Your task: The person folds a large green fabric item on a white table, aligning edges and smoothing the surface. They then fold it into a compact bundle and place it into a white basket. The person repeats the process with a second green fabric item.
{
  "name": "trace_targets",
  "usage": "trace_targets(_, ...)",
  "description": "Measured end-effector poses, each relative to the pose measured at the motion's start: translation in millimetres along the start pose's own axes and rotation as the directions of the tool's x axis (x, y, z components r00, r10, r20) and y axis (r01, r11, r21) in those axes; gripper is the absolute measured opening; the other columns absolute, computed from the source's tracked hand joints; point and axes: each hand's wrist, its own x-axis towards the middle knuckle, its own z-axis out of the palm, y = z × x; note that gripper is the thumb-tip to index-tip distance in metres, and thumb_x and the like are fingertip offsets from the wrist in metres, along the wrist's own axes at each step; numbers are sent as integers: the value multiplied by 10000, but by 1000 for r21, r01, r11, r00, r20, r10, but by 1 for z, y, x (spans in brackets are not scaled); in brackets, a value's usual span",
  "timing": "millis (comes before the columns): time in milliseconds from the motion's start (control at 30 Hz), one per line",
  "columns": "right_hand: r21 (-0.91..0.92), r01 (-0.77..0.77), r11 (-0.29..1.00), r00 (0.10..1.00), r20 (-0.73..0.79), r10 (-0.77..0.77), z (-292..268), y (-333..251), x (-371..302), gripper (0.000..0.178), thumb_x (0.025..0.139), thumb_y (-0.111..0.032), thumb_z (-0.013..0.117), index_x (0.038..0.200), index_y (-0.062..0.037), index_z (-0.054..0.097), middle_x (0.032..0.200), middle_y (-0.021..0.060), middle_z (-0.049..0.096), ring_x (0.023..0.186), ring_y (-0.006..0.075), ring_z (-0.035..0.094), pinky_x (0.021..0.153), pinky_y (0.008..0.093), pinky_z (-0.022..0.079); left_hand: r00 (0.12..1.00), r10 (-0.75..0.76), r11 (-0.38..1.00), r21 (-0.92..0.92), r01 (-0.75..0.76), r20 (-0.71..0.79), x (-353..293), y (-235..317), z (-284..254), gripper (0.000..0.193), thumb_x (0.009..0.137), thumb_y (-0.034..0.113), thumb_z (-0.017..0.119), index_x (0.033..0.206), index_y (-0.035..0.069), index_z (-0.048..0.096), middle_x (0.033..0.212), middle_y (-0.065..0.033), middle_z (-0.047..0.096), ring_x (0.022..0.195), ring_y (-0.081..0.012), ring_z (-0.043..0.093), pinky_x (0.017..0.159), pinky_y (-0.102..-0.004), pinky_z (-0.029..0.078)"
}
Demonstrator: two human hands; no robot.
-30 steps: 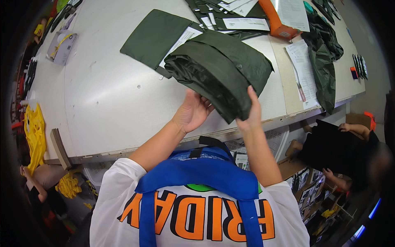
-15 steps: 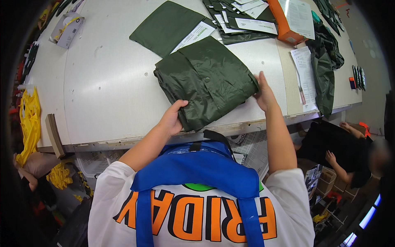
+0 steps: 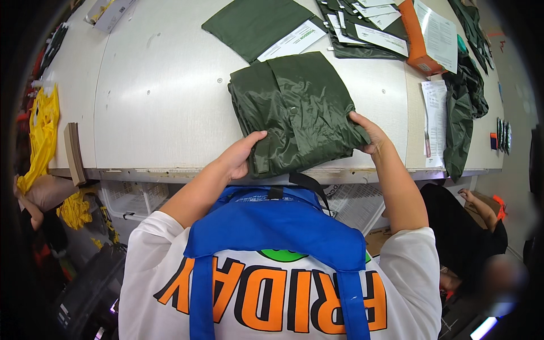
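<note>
A dark green folded rain garment (image 3: pixel 294 110), shiny and creased, lies at the table's near edge in front of me. One snap button shows near its middle. My left hand (image 3: pixel 243 156) grips its near left edge, thumb on top and fingers underneath. At its right edge, my right hand (image 3: pixel 369 133) holds it the same way, thumb above, fingers hidden below. Just beyond lies a flat dark green pouch (image 3: pixel 260 25) with a white printed card (image 3: pixel 293 39) along its near right side.
Dark green packages with white cards (image 3: pixel 371 31) pile up at the back right, beside an orange box (image 3: pixel 419 42). Paper sheets (image 3: pixel 434 116) and a dark green garment (image 3: pixel 460 122) lie farther right. Yellow garments (image 3: pixel 42 130) hang at the left. A co-worker (image 3: pixel 462 226) is at the right.
My right hand has come in from beside the folded garment and closed on its right edge. The garment is turned slightly and squarer to me. My left hand keeps its grip.
</note>
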Motion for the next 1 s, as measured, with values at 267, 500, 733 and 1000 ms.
trace_targets(267, -893, 286, 348, 887, 108, -450, 26, 9, 26, 595, 698, -109, 720, 1228, -27, 462, 979, 191, 647, 922, 283, 646, 826, 384, 505, 976, 185, 950, 273, -149, -111, 14, -30, -1, 505, 879, 143, 632, 1311, -19, 425, 1214, -152, 568, 1066, -248, 588, 900, -367, 504)
trace_targets(500, -951, 304, -62, 673, 260, -692, 133, 35, -32, 640, 737, -227, 656, 1249, 44, 384, 881, 247, 597, 819, 404, 596, 714, 495, 456, 873, 399, 875, 402, -270, -282, 41, -50, -1, 405, 880, 160, 580, 1228, -34, 509, 1123, -142, 618, 974, -222, 611, 767, -314, 497)
trace_targets(733, -921, 86, -379, 753, 310, -580, 144, 63, -28, 1235, 486, -573, 825, 1347, 131, 289, 1090, 260, 494, 1018, 380, 500, 930, 477, 337, 999, 40, 999, 22, -39, -34, 9, -36, 27, 302, 921, 199, 506, 1188, 56, 516, 1057, -87, 610, 821, -184, 599, 733, -339, 473)
trace_targets(1000, -987, 134, -88, 913, 158, -375, 110, 22, -12, 878, 591, -167, 755, 1353, -5, 350, 1013, 247, 606, 933, 393, 607, 805, 431, 497, 975, 32, 712, 679, -177, 221, -57, 57, 24, 603, 850, 308, 665, 1320, 30, 410, 1237, -145, 521, 1071, -248, 538, 918, -378, 463)
